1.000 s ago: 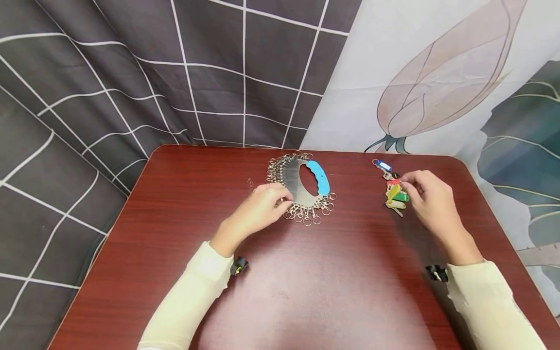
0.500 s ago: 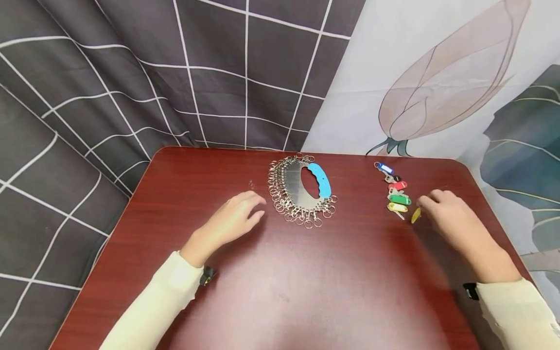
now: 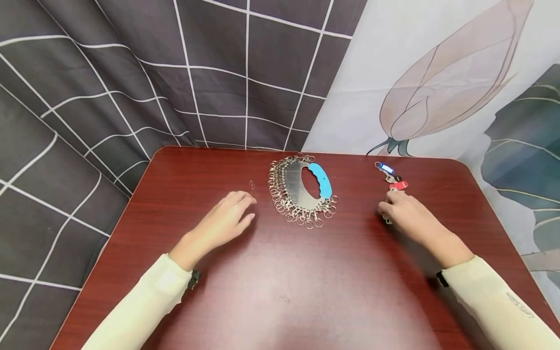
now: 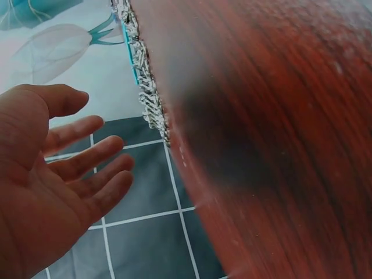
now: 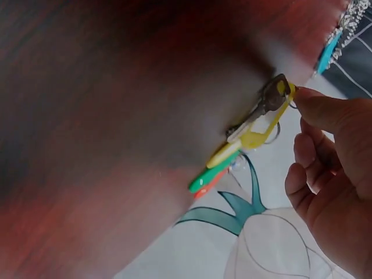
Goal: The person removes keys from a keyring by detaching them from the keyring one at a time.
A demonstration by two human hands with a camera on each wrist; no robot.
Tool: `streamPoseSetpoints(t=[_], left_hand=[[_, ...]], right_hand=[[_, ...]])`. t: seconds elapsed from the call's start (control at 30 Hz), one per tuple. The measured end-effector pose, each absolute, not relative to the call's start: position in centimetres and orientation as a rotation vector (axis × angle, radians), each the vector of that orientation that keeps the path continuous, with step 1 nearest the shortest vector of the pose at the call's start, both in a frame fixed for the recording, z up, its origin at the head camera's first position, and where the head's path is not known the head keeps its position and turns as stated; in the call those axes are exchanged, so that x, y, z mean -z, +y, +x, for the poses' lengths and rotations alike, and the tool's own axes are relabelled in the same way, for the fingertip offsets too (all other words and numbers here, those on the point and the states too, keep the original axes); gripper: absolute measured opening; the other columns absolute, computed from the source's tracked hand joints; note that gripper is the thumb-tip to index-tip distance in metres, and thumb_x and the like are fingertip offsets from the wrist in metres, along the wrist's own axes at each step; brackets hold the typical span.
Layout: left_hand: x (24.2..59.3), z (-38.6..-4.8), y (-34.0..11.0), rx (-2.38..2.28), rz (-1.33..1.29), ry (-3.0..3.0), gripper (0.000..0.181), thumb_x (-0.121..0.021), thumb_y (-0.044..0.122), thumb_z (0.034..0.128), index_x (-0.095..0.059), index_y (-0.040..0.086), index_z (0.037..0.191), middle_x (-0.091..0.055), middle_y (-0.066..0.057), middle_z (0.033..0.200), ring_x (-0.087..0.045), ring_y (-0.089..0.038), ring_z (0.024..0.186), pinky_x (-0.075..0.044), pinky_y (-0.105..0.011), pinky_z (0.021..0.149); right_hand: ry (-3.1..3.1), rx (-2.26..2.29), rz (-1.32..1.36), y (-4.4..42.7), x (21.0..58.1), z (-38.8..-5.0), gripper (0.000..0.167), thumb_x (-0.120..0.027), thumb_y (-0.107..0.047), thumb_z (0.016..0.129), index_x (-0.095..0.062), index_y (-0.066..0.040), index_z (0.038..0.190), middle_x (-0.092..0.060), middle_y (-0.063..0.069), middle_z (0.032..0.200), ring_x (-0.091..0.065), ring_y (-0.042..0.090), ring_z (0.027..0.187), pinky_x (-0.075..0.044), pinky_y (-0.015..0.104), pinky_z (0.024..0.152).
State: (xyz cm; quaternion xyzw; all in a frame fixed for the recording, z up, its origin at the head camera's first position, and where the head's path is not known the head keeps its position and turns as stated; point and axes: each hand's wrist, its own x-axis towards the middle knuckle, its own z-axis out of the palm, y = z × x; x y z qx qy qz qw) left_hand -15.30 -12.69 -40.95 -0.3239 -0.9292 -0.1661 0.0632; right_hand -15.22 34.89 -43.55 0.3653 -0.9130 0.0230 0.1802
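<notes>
My right hand (image 3: 407, 216) is over the near end of a row of tagged keys. In the right wrist view, its thumb and a finger pinch the end of a yellow key tag (image 5: 283, 109), beside a metal key (image 5: 268, 102). Past it lie another yellow tag (image 5: 226, 154), a green tag (image 5: 212, 174) and a red tag (image 3: 399, 185); the hand hides part of the row in the head view. My left hand (image 3: 218, 218) hovers with relaxed, spread fingers, holding nothing, to the left of a metal key holder (image 3: 294, 184) with a blue handle (image 3: 321, 180).
Several clips with rings (image 3: 302, 216) fringe the key holder. A blue tag (image 3: 386, 168) and a black tag (image 3: 397, 178) with keys lie at the row's far end. The brown table (image 3: 280, 291) meets a grey checked curtain (image 3: 210, 87) at the back.
My left hand has drawn back from the key holder toward the left. My right hand took a yellow tag off the pile, moved it right, then swung left over the row's near end.
</notes>
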Motion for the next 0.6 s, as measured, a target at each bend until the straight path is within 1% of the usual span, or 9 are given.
streamPoseSetpoints(t=[0.1,0.17,0.27,0.33,0.4,0.5,0.6], left_hand=[[41.1,-15.3,-12.9,0.481,-0.981,-2.811,0.028,-0.071,0.016,0.0954,-0.068,0.003,0.119,-0.067,-0.014,0.122,-0.062,-0.034,0.117,-0.05,-0.048,0.104],[41.1,-15.3,-13.0,0.473,-0.983,-2.81,0.027,-0.071,0.016,0.0954,-0.068,0.003,0.118,-0.067,-0.014,0.121,-0.062,-0.034,0.116,-0.05,-0.048,0.104],[41.2,-15.3,-13.1,0.476,-0.99,-2.813,0.027,-0.071,0.017,0.0957,-0.068,0.003,0.118,-0.067,-0.015,0.121,-0.062,-0.034,0.116,-0.05,-0.048,0.104],[41.3,-15.4,-13.3,0.49,-0.988,-2.822,0.028,-0.071,0.018,0.0961,-0.068,0.003,0.119,-0.067,-0.015,0.123,-0.062,-0.034,0.118,-0.05,-0.049,0.105],[41.3,-15.4,-13.5,0.515,-0.974,-2.836,0.032,-0.07,0.02,0.0968,-0.066,0.002,0.123,-0.066,-0.016,0.127,-0.061,-0.035,0.122,-0.048,-0.05,0.107],[41.5,-15.6,-14.0,0.571,-0.91,-2.863,0.043,-0.068,0.025,0.0983,-0.062,0.002,0.133,-0.062,-0.018,0.139,-0.056,-0.037,0.132,-0.044,-0.055,0.112],[41.4,-15.7,-14.8,0.622,-0.815,-2.895,0.055,-0.066,0.031,0.0998,-0.054,0.002,0.145,-0.052,-0.021,0.151,-0.048,-0.039,0.142,-0.039,-0.061,0.115]], right_hand=[[-2.594,-0.105,1.037,34.5,44.1,-15.5,0.028,-0.08,0.006,0.072,-0.06,-0.013,0.073,-0.041,0.002,0.071,-0.039,0.02,0.064,-0.033,0.034,0.057],[-2.608,-0.138,1.029,34.2,44.3,-15.6,0.026,-0.083,0.005,0.073,-0.063,-0.012,0.076,-0.043,0.002,0.071,-0.042,0.019,0.066,-0.036,0.035,0.058],[-2.643,-0.234,1.001,34.0,44.2,-15.6,0.024,-0.085,0.004,0.073,-0.069,-0.011,0.083,-0.05,0.001,0.075,-0.047,0.019,0.07,-0.041,0.037,0.061],[-2.672,-0.31,0.962,34.1,43.8,-15.5,0.022,-0.084,0.002,0.076,-0.072,-0.011,0.088,-0.056,0.001,0.08,-0.053,0.019,0.075,-0.047,0.039,0.064],[-2.7,-0.385,0.885,34.4,43.0,-15.4,0.019,-0.082,0.001,0.08,-0.072,-0.01,0.092,-0.062,0.004,0.087,-0.057,0.021,0.08,-0.05,0.043,0.069],[-2.724,-0.454,0.689,35.1,41.8,-15.1,0.014,-0.077,-0.001,0.086,-0.072,-0.007,0.098,-0.066,0.011,0.096,-0.06,0.026,0.088,-0.051,0.049,0.075],[-2.724,-0.523,0.475,36.1,40.9,-14.6,0.013,-0.073,-0.001,0.09,-0.07,-0.002,0.103,-0.066,0.017,0.105,-0.06,0.033,0.097,-0.049,0.056,0.082]])
